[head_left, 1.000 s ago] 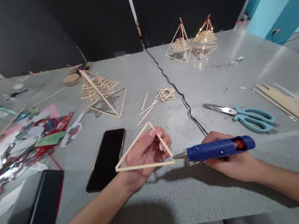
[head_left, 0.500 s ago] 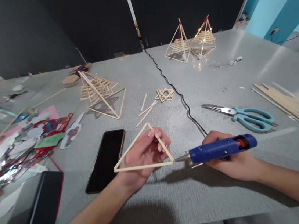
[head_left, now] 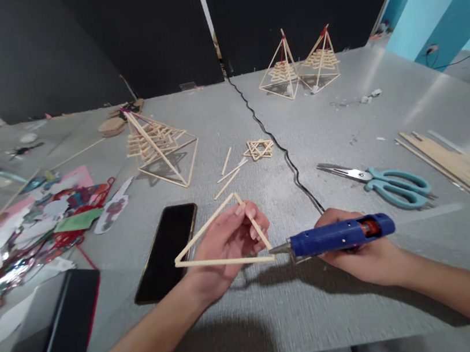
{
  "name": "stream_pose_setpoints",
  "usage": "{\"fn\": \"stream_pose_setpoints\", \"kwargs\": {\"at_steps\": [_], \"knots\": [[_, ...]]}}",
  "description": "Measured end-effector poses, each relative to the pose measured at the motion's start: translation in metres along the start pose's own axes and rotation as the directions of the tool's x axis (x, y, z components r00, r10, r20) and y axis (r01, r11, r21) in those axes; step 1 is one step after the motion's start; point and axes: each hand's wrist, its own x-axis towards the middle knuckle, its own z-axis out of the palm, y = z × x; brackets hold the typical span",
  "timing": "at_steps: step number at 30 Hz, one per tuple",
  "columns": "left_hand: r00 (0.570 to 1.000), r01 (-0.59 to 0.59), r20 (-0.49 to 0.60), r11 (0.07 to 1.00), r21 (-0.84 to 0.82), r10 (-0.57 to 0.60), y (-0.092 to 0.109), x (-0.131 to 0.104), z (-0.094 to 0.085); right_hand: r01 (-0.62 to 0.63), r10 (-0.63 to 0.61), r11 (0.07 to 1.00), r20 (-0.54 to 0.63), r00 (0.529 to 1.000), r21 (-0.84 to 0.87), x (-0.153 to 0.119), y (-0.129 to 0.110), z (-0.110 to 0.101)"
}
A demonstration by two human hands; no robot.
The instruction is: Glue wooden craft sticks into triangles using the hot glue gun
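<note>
My left hand [head_left: 226, 235] pinches one side of a triangle of thin wooden sticks [head_left: 225, 261], held above the table. In my right hand [head_left: 355, 255] is a blue hot glue gun [head_left: 331, 238], fingers wrapped round its handle. Its metal nozzle points left and meets the triangle's right corner, where a small gap shows between the two sticks. Beneath and left of my left hand lies a black phone [head_left: 165, 253]. Just beyond the triangle are several loose short sticks [head_left: 227, 183] and a small star of sticks [head_left: 260, 149].
Light-blue-handled scissors [head_left: 393, 183] and a pile of flat wooden strips [head_left: 452, 163] lie at right. Stick pyramids stand at left [head_left: 163, 145] and at the back [head_left: 285, 70]. A black cord [head_left: 271, 136] crosses the table. Paper scraps [head_left: 49, 219] and a black case [head_left: 47, 336] occupy the left.
The glue gun has moved slightly left, its nozzle now at the triangle's corner. That corner has opened a little and the triangle has tilted. Lights on a back pyramid have gone dark.
</note>
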Motion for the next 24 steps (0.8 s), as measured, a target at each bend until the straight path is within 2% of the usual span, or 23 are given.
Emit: {"fn": "stream_pose_setpoints", "kwargs": {"at_steps": [6,14,21,24], "knots": [[1.0,-0.011,0.01,1.0,-0.003,0.011,0.0,0.0,-0.001,-0.011,0.012,1.0,-0.002,1.0,0.023,0.001,-0.001,0.001],[1.0,-0.02,-0.015,1.0,-0.009,0.02,0.002,0.001,0.0,-0.001,-0.003,0.999,0.085,0.996,0.044,-0.005,0.009,0.0],[1.0,-0.016,-0.009,1.0,-0.016,0.016,0.001,0.001,-0.001,-0.02,0.021,0.999,-0.029,0.999,0.048,0.001,0.001,-0.001],[1.0,-0.018,-0.012,1.0,-0.001,0.018,0.001,0.0,0.0,-0.034,0.034,0.999,0.001,0.999,0.035,0.002,0.0,-0.001]]}}
